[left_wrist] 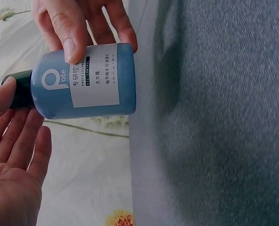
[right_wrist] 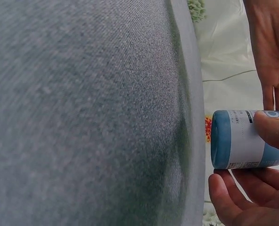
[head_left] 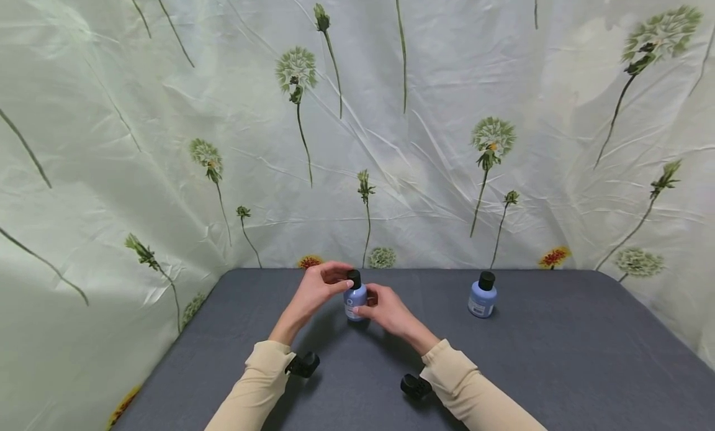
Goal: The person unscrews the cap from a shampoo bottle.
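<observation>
A small blue bottle with a black cap and a white label stands at the middle of the grey table. My right hand grips its body, with the thumb across the label and the fingers behind. My left hand reaches over from the left and pinches the cap between thumb and fingers. In the left wrist view the bottle shows its label, with the right hand's fingers on it. The bottle's base sits just above the cloth.
A second blue bottle with a black cap stands upright to the right, apart from both hands. A pale sheet printed with dandelions hangs behind and along both sides of the table. Black camera mounts sit on both wrists.
</observation>
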`<move>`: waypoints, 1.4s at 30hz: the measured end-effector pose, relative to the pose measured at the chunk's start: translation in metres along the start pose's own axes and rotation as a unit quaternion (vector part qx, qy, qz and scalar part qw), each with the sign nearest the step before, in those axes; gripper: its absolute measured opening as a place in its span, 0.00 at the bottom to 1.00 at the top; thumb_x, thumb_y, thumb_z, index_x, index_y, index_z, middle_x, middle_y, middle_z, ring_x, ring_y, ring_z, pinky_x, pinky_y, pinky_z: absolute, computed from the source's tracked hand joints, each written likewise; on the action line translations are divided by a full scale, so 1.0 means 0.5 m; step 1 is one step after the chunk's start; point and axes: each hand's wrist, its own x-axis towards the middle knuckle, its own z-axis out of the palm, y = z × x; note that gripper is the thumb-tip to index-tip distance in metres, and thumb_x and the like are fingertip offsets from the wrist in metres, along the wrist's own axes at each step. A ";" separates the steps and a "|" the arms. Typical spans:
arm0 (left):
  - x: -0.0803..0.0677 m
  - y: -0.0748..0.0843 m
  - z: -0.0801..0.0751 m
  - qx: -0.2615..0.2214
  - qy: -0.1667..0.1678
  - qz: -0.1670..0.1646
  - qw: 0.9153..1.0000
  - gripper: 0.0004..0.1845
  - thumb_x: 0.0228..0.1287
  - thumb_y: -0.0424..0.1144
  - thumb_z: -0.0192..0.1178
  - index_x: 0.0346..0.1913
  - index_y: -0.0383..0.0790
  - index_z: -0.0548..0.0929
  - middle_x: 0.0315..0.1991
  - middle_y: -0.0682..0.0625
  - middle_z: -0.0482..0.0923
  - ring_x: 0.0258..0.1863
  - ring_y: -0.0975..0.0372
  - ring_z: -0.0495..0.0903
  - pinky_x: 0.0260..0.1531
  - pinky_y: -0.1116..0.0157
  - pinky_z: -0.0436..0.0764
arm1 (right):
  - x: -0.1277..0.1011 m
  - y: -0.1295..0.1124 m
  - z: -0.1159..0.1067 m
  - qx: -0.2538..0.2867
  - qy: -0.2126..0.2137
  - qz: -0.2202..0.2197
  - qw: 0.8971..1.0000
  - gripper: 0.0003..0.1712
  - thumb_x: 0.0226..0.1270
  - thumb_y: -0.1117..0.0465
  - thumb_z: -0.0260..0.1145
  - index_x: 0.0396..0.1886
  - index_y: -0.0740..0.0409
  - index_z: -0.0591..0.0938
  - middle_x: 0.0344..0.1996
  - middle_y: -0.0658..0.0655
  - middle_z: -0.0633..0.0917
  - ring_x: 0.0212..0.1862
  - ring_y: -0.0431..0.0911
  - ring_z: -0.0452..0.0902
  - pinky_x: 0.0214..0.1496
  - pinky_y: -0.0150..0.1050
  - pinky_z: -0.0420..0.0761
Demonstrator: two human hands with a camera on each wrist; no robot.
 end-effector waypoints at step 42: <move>-0.013 0.044 0.081 -0.033 -0.073 0.018 0.997 0.19 0.61 0.39 0.70 0.55 0.42 0.83 0.49 0.48 0.82 0.47 0.56 0.83 0.45 0.57 0.81 | -0.096 0.022 -0.066 0.021 0.017 0.007 1.000 0.29 0.66 0.59 0.70 0.63 0.67 0.73 0.53 0.61 0.80 0.56 0.57 0.76 0.52 0.52 0.78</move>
